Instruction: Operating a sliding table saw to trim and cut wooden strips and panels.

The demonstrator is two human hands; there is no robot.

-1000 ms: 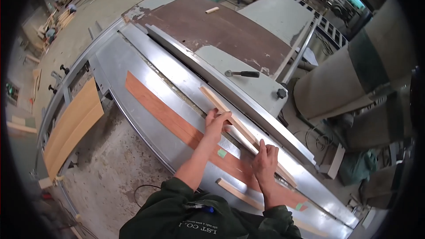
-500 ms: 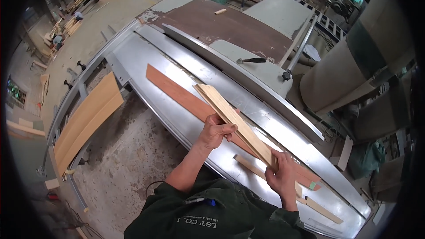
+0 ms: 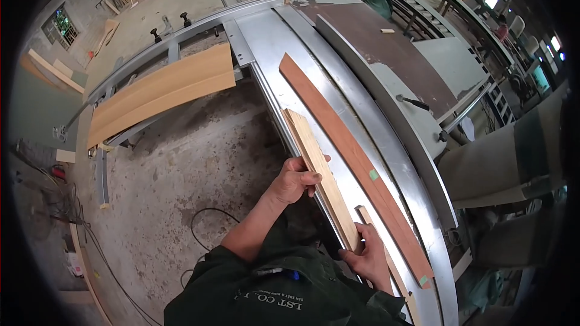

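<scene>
A pale wooden strip [image 3: 321, 172], with a stepped long edge, is held between my two hands above the near edge of the metal machine table [image 3: 266, 30]. My left hand [image 3: 295, 180] is closed around its middle, thumb on top. At the near end, my right hand [image 3: 367, 252] grips it between thumb and fingers. A long reddish-brown board [image 3: 347, 139] with bits of green tape lies on the metal just right of the strip. Another thin pale strip [image 3: 386, 244] rests beside my right hand, partly hidden by it.
A metal fence [image 3: 386, 115] runs along the table's right side. Beyond it lie a black-handled tool [image 3: 413, 102] and a small wood piece [image 3: 387, 31]. Wide tan panels [image 3: 166, 90] sit on the frame at left. A cable [image 3: 196, 223] trails across the stained floor.
My view has swung right to left, so the table now stands more upright in it. The held strip has moved off the reddish board, toward the table's near edge; both hands keep hold.
</scene>
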